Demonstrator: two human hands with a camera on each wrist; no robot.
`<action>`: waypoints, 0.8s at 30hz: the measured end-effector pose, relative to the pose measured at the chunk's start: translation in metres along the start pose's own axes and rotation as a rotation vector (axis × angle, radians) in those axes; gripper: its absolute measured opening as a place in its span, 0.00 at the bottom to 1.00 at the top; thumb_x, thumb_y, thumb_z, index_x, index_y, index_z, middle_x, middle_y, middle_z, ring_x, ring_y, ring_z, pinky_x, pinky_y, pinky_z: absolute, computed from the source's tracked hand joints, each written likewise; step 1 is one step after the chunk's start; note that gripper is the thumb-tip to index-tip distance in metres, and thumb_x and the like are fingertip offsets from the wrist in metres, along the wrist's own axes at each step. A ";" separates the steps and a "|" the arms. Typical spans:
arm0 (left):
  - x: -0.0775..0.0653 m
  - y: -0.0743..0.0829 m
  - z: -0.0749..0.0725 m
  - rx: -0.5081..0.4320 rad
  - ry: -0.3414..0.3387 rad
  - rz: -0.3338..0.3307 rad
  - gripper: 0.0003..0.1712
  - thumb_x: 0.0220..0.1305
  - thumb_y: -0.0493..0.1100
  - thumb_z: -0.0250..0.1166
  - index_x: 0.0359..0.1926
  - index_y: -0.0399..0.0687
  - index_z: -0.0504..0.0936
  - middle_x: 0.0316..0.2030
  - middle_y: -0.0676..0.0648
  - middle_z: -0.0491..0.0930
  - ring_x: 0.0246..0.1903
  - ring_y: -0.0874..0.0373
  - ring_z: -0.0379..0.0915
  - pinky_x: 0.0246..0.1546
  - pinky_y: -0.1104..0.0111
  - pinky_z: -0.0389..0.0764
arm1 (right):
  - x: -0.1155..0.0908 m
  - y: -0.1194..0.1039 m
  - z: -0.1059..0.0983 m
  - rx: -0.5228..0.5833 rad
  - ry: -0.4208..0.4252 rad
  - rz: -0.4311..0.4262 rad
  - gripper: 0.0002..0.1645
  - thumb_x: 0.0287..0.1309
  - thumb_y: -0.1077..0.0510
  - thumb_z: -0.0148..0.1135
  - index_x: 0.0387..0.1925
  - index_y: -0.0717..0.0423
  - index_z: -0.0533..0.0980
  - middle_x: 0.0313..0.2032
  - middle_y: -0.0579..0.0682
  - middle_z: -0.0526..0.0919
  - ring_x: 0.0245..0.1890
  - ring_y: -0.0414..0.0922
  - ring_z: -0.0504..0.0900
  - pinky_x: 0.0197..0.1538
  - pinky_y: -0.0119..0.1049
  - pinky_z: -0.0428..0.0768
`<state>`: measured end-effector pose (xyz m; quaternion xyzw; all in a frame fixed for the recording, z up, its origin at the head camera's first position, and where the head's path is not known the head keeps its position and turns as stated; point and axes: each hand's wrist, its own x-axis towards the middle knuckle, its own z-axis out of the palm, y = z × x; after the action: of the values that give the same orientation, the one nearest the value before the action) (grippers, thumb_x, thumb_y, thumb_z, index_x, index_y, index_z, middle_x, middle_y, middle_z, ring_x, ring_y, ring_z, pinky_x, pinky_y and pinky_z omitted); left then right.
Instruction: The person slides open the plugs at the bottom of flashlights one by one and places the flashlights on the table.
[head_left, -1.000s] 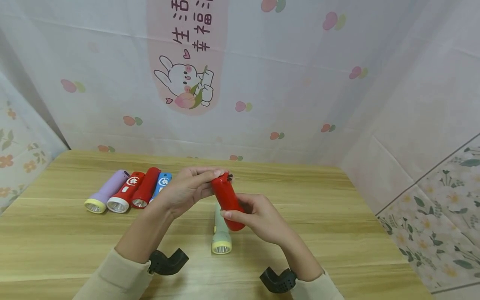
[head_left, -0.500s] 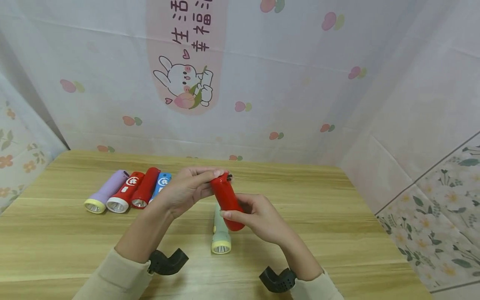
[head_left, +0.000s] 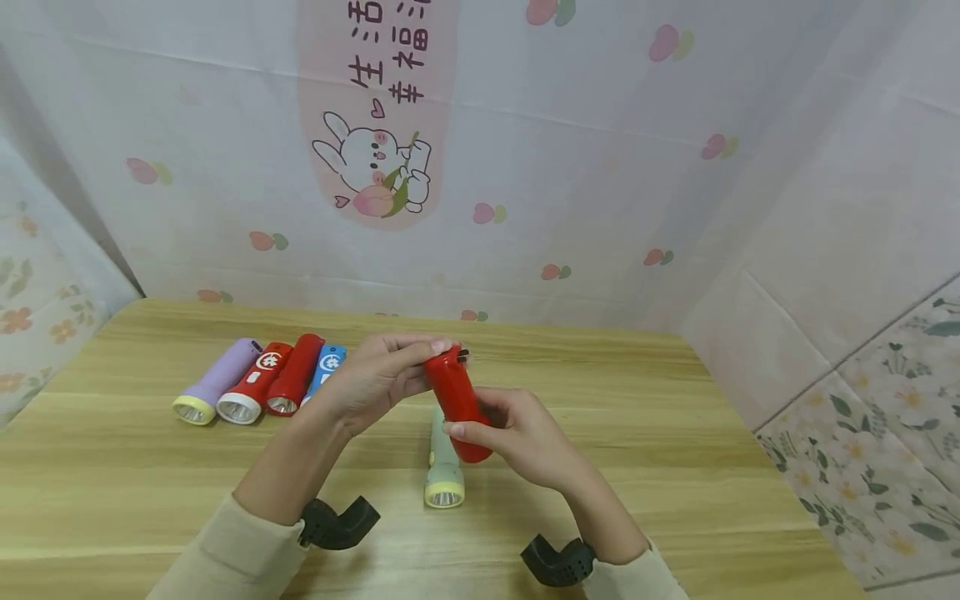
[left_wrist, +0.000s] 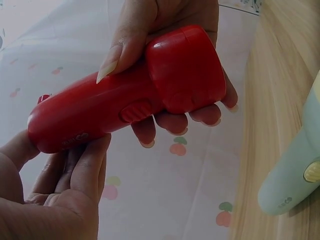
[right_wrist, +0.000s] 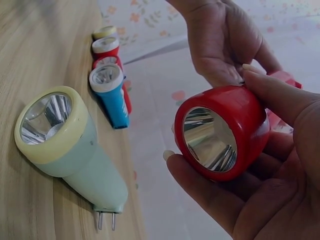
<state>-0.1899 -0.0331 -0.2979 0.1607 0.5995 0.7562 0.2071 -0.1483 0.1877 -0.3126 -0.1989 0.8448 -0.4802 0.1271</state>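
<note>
A red flashlight is held tilted above the table, lens end toward me. My left hand pinches its tail, where a short dark plug sticks out. Around the wider head curls my right hand, thumb on top. The slide switch faces the left wrist camera. In the right wrist view the silver reflector shows inside the red rim. Beneath the hands lies a pale green flashlight with a yellow rim, partly hidden by the red one; two metal prongs project from its tail.
At the left, side by side on the wooden table, lie a purple flashlight, a red flashlight with a white rim, a plain red flashlight and a blue flashlight. A printed curtain hangs behind.
Both hands keep their hold on the red flashlight with hardly any movement. The dark prongs at its tail, seen apart a second ago, now look like one short piece. The head view shifts slightly.
</note>
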 end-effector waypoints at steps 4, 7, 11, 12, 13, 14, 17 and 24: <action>0.000 -0.001 0.000 0.002 -0.013 0.007 0.23 0.76 0.42 0.57 0.62 0.30 0.77 0.55 0.43 0.84 0.56 0.51 0.80 0.61 0.61 0.81 | -0.001 -0.001 0.000 -0.002 0.007 -0.006 0.20 0.65 0.50 0.66 0.55 0.54 0.81 0.44 0.52 0.89 0.38 0.44 0.87 0.46 0.38 0.86; -0.001 -0.001 -0.003 0.003 -0.022 0.014 0.22 0.76 0.41 0.55 0.63 0.29 0.76 0.56 0.41 0.84 0.55 0.52 0.81 0.60 0.63 0.82 | 0.000 -0.003 0.003 0.003 0.001 -0.012 0.21 0.66 0.48 0.66 0.55 0.55 0.81 0.44 0.52 0.89 0.38 0.44 0.87 0.45 0.37 0.87; 0.000 -0.001 -0.008 -0.010 -0.048 0.023 0.22 0.76 0.41 0.55 0.62 0.29 0.76 0.55 0.42 0.84 0.54 0.54 0.82 0.59 0.65 0.83 | 0.000 -0.005 0.006 -0.001 0.007 -0.014 0.21 0.66 0.48 0.65 0.55 0.55 0.81 0.44 0.52 0.89 0.39 0.43 0.88 0.44 0.36 0.87; 0.000 -0.001 -0.008 -0.016 -0.057 0.023 0.22 0.76 0.41 0.56 0.62 0.30 0.77 0.54 0.43 0.85 0.54 0.54 0.82 0.58 0.65 0.83 | -0.001 -0.005 0.006 -0.005 0.012 -0.013 0.21 0.66 0.48 0.65 0.55 0.54 0.81 0.43 0.52 0.89 0.38 0.43 0.88 0.44 0.36 0.86; 0.000 -0.001 -0.009 -0.024 -0.065 0.022 0.21 0.76 0.42 0.56 0.61 0.31 0.78 0.53 0.44 0.85 0.54 0.54 0.82 0.58 0.66 0.83 | -0.001 -0.005 0.005 -0.004 0.013 -0.010 0.21 0.66 0.48 0.66 0.55 0.54 0.81 0.43 0.52 0.89 0.38 0.43 0.88 0.44 0.36 0.86; 0.000 -0.002 -0.010 -0.032 -0.076 0.024 0.20 0.76 0.41 0.56 0.60 0.32 0.79 0.52 0.45 0.86 0.53 0.54 0.82 0.58 0.66 0.83 | -0.002 -0.005 0.005 -0.002 0.010 -0.008 0.20 0.66 0.49 0.66 0.55 0.54 0.81 0.43 0.52 0.89 0.38 0.43 0.88 0.44 0.36 0.86; -0.001 -0.004 -0.011 -0.044 -0.086 0.017 0.17 0.76 0.41 0.55 0.56 0.37 0.83 0.48 0.49 0.87 0.52 0.54 0.82 0.57 0.67 0.84 | -0.003 -0.005 0.005 0.006 -0.011 -0.003 0.21 0.66 0.49 0.66 0.55 0.54 0.81 0.43 0.52 0.89 0.37 0.43 0.88 0.44 0.36 0.86; -0.003 -0.002 -0.011 -0.030 -0.070 0.024 0.17 0.76 0.42 0.56 0.56 0.36 0.83 0.48 0.50 0.87 0.52 0.54 0.82 0.57 0.66 0.84 | -0.001 -0.005 0.005 0.001 -0.017 -0.014 0.20 0.66 0.49 0.65 0.54 0.55 0.82 0.43 0.52 0.89 0.37 0.43 0.88 0.44 0.36 0.86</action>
<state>-0.1920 -0.0432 -0.3024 0.1910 0.5786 0.7614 0.2212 -0.1447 0.1821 -0.3110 -0.2088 0.8420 -0.4798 0.1312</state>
